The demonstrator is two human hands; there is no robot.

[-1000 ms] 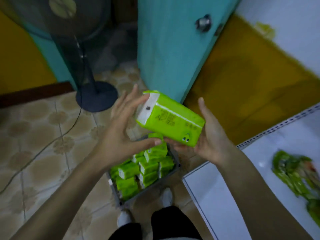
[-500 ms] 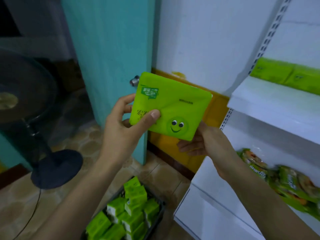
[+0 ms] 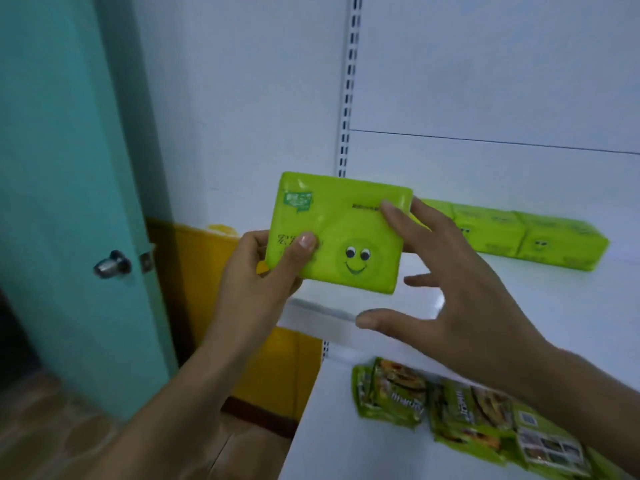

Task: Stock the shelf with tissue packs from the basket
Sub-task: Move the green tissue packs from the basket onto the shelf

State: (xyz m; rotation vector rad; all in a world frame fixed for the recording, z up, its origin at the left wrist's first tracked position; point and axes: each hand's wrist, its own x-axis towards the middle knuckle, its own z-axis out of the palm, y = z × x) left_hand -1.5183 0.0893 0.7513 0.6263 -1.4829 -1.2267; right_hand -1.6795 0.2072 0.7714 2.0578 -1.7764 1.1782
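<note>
Tissue pack [image 3: 339,230] sits pinched in the left hand [image 3: 263,271]; the right hand [image 3: 457,282], fingers spread, touches its upper right corner. More packs [image 3: 519,237] line the shelf [image 3: 519,306] behind.

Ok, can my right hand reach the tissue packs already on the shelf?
Probably yes: the right hand, fingers spread, has bare shelf between it and the shelved packs; the left hand grips the held pack.

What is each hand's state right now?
Left hand: holding the tissue pack, thumb across its front.
Right hand: open, fingers spread, one fingertip touching the pack's upper right corner.
</note>
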